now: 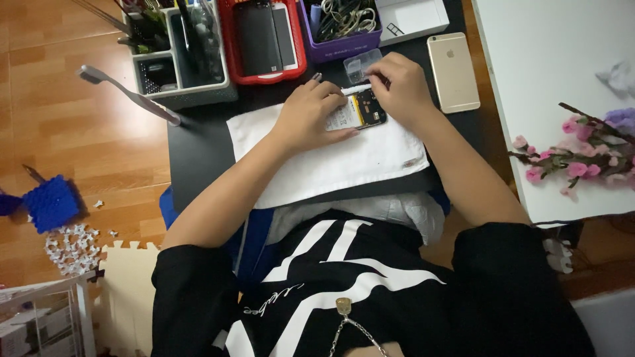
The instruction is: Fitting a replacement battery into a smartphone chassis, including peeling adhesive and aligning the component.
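A: Two hands on one opened phone (357,110), which lies on the white cloth (331,155) atop the black table (198,149).

B: Grip?

A: Left hand (307,119) lies flat, fingers spread, pressing the phone down. Right hand (400,86) pinches at its top edge; what it pinches, cannot tell.

B: Nearby?

A: Gold phone (453,71) just right; small clear box (362,64) behind.

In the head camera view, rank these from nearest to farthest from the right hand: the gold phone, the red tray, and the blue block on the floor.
From the right hand:
1. Gold phone, lying face down just beside the hand on the dark table.
2. Red tray, at the table's far edge, past the left hand.
3. Blue block, on the wooden floor, well off the table.
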